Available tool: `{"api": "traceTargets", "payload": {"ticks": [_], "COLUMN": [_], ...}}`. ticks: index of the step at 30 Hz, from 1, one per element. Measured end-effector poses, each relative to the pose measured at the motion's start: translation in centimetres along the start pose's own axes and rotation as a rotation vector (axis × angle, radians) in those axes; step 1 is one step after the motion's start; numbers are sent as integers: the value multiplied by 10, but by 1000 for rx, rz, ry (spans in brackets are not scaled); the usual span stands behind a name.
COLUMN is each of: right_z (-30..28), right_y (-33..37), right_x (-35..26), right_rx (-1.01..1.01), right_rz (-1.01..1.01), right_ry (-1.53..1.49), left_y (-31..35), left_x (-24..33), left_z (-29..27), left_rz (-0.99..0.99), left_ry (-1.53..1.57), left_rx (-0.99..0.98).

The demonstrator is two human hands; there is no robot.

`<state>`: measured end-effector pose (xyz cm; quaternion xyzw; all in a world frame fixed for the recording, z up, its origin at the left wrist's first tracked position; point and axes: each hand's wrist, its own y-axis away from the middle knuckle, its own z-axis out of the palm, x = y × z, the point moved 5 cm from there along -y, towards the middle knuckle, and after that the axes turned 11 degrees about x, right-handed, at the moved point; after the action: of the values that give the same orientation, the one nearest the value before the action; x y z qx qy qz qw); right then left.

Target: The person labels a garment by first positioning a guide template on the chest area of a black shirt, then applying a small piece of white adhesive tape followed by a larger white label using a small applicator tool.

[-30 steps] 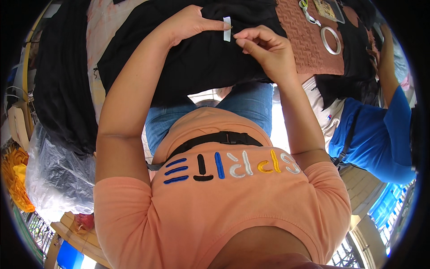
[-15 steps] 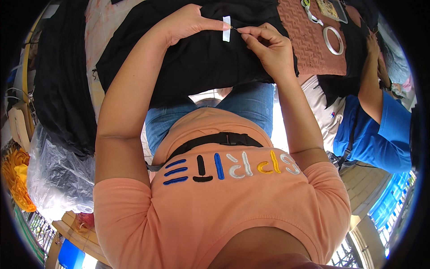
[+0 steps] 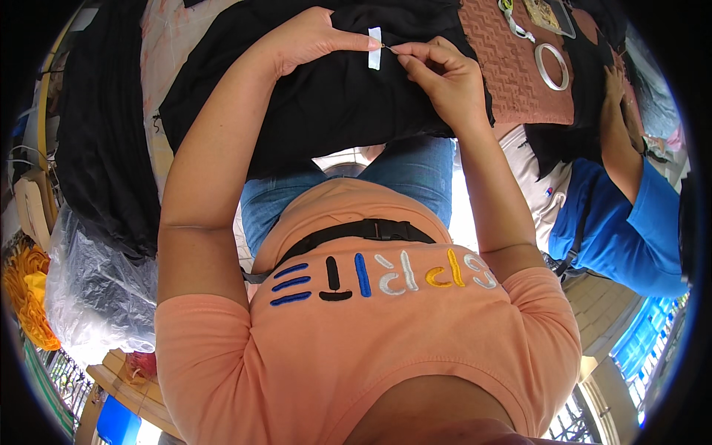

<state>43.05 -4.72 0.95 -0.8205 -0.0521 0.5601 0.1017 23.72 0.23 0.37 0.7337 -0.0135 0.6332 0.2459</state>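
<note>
A black cloth [image 3: 319, 111] lies spread in front of me, over my lap and the table. A short white strip [image 3: 374, 61] sits on it, upright in the view. My left hand [image 3: 308, 38] presses its thumb on the strip, and its other fingers are hidden under the cloth, so the fabric is held between them. Just right of the strip, my right hand [image 3: 447, 74] pinches a thin, needle-like thing [image 3: 389, 48] between thumb and forefinger. Its left end meets the strip beside my left thumb; whether it passes through the cloth is too small to tell.
On a brown textured mat [image 3: 512, 93] to the right lie a white tape roll [image 3: 542, 74], a small green-and-white item [image 3: 515, 24] and a clear container [image 3: 552, 18]. A co-worker in a blue shirt [image 3: 615, 222] sits close at right. More black fabric [image 3: 100, 133] hangs left, above a plastic bag [image 3: 100, 289].
My hands, the strip and the cloth stay almost in place, with only a tiny shift at my right fingertips. The co-worker's arm and body have moved slightly.
</note>
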Motion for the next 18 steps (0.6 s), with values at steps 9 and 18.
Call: {"api": "traceTargets", "payload": {"ticks": [9,18], "right_z": [6,12], "right_y": [-14,-16], "right_x": [16,-20], "right_rx": [-57,38], "right_rz": [117,-121], "right_ry": [-179,127], "left_y": [-14,-10], "left_x": [-10,1], "left_z": [-5,-2], "left_rz": [159,167], "left_ry": [-137,-139], "left_rx": [62,93]}}
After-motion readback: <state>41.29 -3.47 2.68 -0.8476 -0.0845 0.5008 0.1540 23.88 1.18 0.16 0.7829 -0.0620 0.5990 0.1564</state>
